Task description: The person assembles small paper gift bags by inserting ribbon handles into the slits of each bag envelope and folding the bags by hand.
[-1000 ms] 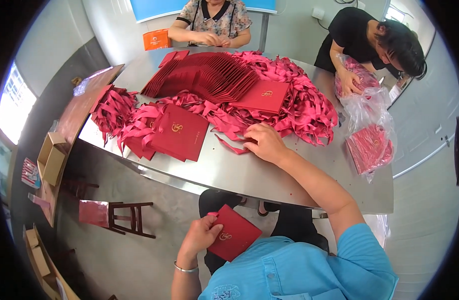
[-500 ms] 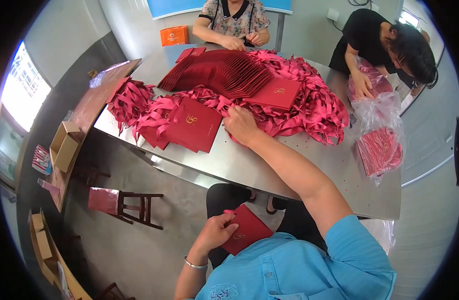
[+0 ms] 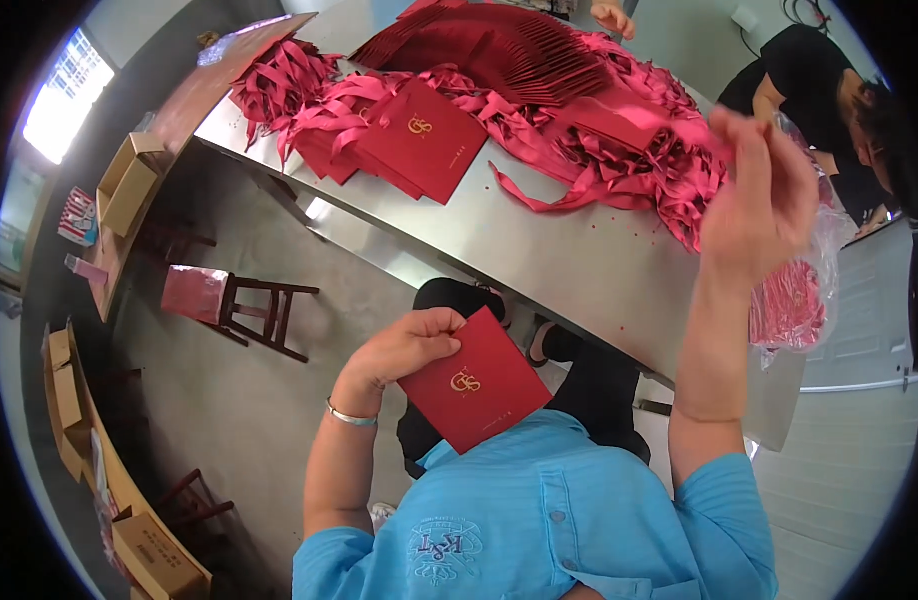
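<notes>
1. One flat red packet (image 3: 484,392) is in front of the torso, over the lap and beyond the near edge of the steel table (image 3: 604,255).
2. Left hand (image 3: 411,350): the thumb presses on the front face, the fingers are curled behind, pinching the packet by its upper-left edge.
3. Right hand (image 3: 761,205): raised near the pink ribbon heap (image 3: 687,195). The fingers are blurred; a pink streak reaches them, but whether they grip ribbon cannot be told.
4. Handling: the packet is likely light and fairly stiff, as its face stays flat in a one-sided hold. Corners probably crease under hard pressure; the smooth face may slip.
5. Hold point: grip at an edge, clear of the gold emblem (image 3: 465,383).
6. Loose ribbon (image 3: 549,205) on the table looks soft, limp and prone to tangling; pinch it near an end.
</notes>
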Available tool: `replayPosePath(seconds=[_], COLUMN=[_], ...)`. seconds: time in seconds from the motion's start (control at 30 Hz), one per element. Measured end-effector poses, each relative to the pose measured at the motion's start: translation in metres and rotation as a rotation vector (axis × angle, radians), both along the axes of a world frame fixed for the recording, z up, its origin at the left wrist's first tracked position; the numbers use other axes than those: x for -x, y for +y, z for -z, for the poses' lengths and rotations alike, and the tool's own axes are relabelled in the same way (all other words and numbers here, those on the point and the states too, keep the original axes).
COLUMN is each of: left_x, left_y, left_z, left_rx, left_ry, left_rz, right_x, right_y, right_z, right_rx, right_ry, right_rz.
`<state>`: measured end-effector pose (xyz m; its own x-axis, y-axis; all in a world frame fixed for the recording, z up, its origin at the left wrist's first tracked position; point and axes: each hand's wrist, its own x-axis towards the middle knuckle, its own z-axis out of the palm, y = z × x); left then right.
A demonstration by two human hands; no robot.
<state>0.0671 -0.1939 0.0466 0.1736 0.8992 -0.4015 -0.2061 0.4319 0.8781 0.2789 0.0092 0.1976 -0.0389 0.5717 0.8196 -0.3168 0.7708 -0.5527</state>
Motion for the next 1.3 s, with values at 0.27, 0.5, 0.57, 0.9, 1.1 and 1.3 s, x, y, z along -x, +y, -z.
replayPosePath(seconds=[0.27, 0.5, 0.57, 0.9, 1.1, 1.3], left_x=[-0.019, -0.021, -0.021, -0.027, -0.033, -0.036], left_y=[0.013, 0.018, 0.022, 0.04, 0.035, 0.033], left_z=[0.008, 0.004, 0.007, 0.002, 0.009, 0.005], left_rx=[-0.037, -0.075, -0.077, -0.062, -0.088, -0.112], left_ry=[-0.153, -0.189, -0.184, -0.287, -0.385, -0.413], left_rz=[0.036, 0.07, 0.067, 0.095, 0.102, 0.106], right_x=[-0.009, -0.018, -0.02, -0.026, -0.029, -0.028], right_y=[-0.058, -0.054, -0.055, -0.07, -0.078, -0.081], right_z=[0.113, 0.134, 0.142, 0.159, 0.165, 0.167], right_rx=[0.021, 0.744, 0.795, 0.767, 0.584, 0.507], right_ry=[-0.801, -0.827, -0.744, -0.54, -0.579, -0.585], right_rz=[-0.314, -0.794, -0.849, -0.747, -0.663, -0.623])
